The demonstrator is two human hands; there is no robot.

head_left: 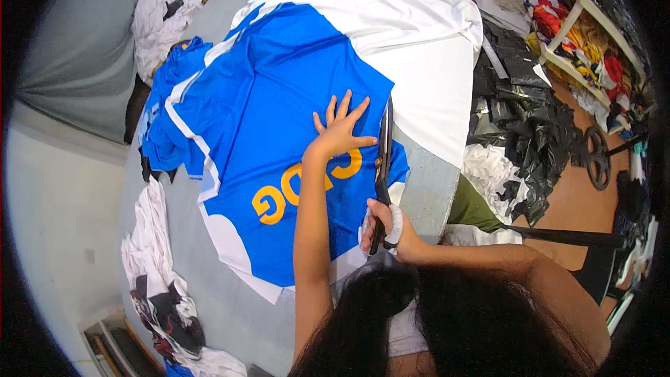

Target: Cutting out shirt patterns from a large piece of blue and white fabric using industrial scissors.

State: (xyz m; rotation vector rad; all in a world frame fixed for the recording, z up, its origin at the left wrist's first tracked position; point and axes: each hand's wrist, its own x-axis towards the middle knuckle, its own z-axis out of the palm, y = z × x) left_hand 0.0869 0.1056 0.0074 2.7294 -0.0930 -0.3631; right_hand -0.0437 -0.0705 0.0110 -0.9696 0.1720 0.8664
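The blue cloth [300, 91] lies spread on the table [429, 185], the cut along its right side seemingly partway done; whether the blue strip [400, 162] beyond the scissors [384, 139] is fully severed, I cannot tell. The left hand [340, 134] rests on the cloth, fingers splayed; the right hand's [396, 227] fingers grip the scissors.

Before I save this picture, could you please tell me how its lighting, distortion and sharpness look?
Head view: dark corners, the table bowed at its edge; same view: light fairly even, with glints on black plastic; same view: scissors reasonably crisp.
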